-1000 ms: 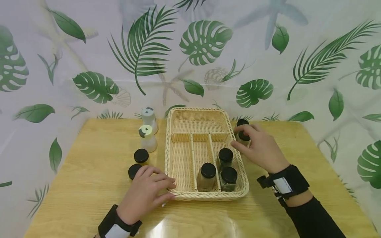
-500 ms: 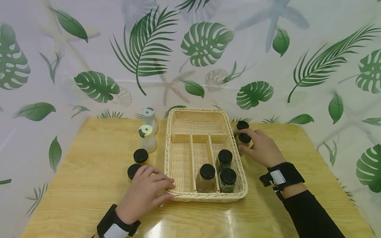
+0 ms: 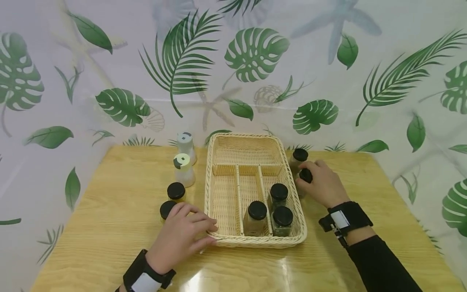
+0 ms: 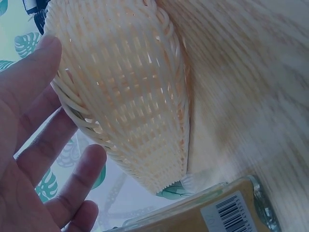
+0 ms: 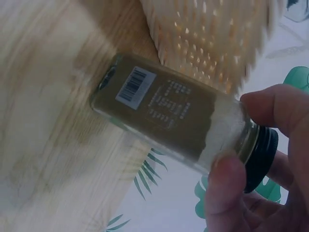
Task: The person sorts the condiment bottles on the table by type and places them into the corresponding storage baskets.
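My right hand (image 3: 322,184) pinches a spice jar (image 5: 164,106) near its neck, just outside the right side of the wicker basket (image 3: 221,202). This glass jar has a black lid, brownish powder and a white barcode label. In the head view, fingers partly cover its lid (image 3: 305,175). At the basket's front left corner, my left hand (image 3: 184,235) grips the rim, thumb outside and fingertips over the edge. Three black-lidded jars stand in the basket: one jar (image 3: 255,219) in the middle compartment, two in the right one, including a front jar (image 3: 282,222).
Another black-lidded jar (image 3: 300,155) stands behind the held one. Left of the basket are two black-lidded jars, the rear one (image 3: 176,191) beyond my left hand, then a yellow-topped shaker (image 3: 184,172) and a pale-topped shaker (image 3: 187,147). A leaf-print cloth (image 3: 255,81) hangs behind the table.
My right hand has moved from above the nearer right-hand jar down onto it and now holds it by the neck. The left hand stays at the basket corner.
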`<state>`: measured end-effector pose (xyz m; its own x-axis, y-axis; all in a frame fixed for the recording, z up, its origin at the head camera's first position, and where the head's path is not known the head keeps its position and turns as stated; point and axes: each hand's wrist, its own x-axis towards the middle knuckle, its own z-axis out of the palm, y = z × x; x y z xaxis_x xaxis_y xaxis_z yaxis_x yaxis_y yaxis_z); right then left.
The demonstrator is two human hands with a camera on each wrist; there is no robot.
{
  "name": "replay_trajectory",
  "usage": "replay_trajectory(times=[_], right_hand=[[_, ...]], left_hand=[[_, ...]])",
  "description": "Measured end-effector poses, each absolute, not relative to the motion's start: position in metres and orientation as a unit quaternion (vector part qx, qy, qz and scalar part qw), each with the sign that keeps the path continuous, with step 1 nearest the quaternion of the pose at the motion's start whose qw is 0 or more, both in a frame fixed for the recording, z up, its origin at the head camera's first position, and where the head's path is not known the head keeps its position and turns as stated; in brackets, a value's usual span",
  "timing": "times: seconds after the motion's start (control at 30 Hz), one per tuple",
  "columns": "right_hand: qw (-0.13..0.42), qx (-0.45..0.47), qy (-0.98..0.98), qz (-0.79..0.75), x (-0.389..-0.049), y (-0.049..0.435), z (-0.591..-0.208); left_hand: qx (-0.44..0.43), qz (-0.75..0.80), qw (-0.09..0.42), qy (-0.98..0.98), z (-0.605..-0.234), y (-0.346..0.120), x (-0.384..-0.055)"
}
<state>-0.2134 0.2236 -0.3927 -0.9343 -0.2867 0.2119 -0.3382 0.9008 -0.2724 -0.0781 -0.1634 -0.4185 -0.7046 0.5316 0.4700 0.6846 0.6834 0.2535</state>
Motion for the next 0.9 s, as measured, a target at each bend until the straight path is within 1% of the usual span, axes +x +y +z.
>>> replay_trajectory(times=[0.33, 0.67, 0.9], right_hand=[[0.136, 0.173, -0.962, 0.160, -0.199, 0.220, -0.386], [0.190, 0.198, -0.948, 0.158, -0.187, 0.213, -0.357], [0.244, 0.213, -0.933, 0.159, -0.182, 0.210, -0.338]], left_hand=[[-0.349, -0.216, 0.200, -0.890, -0.420, -0.165, -0.079], [-0.344, -0.209, 0.198, -0.894, -0.419, -0.166, -0.077], [-0.344, -0.209, 0.193, -0.895, -0.420, -0.166, -0.078]])
